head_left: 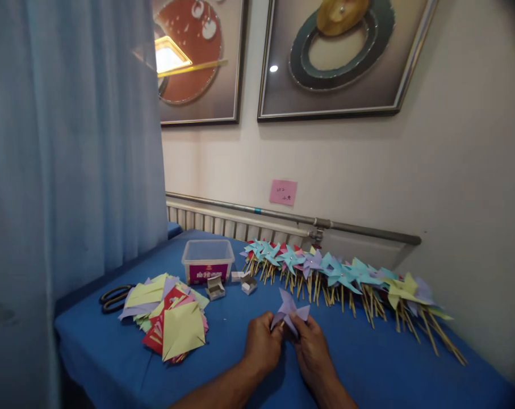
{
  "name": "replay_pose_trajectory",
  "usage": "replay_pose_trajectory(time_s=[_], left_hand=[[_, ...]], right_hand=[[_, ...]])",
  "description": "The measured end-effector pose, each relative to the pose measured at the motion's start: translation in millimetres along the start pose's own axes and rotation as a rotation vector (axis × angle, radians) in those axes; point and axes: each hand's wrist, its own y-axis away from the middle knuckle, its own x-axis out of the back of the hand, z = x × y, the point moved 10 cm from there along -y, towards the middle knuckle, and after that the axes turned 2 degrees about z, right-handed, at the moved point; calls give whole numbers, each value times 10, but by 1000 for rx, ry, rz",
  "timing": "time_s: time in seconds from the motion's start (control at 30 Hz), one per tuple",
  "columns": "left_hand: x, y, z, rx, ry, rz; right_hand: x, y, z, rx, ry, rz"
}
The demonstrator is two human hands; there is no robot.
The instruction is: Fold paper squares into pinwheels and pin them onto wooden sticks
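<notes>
Both my hands meet over the blue table (368, 369) near its front edge. My left hand (262, 343) and my right hand (312, 347) pinch a small purple paper pinwheel (289, 309) between their fingertips, its folded points sticking up above my fingers. No stick is visible on it. A loose pile of folded paper squares (167, 315) in yellow, red, purple and green lies to the left of my hands.
A long row of finished pinwheels on wooden sticks (342, 278) lies along the wall side. A clear plastic tub (207, 260), two small open boxes (231, 286) and black scissors (113, 298) are at the back left. A curtain (70, 142) hangs on the left.
</notes>
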Motion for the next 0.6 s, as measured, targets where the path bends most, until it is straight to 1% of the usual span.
replay_pose_trajectory(time_s=[0.1, 0.23, 0.4, 0.5, 0.6], left_hand=[[-3, -17, -33, 12, 17, 18], [-48, -51, -128, 76, 89, 18], [-74, -78, -151, 63, 161, 15], [-99, -70, -174, 76, 196, -8], [-98, -60, -185, 79, 183, -19]], right_hand=[[-5, 8, -12, 2, -15, 0], [-18, 19, -33, 9, -24, -9], [-55, 24, -24, -7, -39, -48], [-55, 22, -29, -9, -50, -41], [-49, 15, -42, -7, -62, -24]])
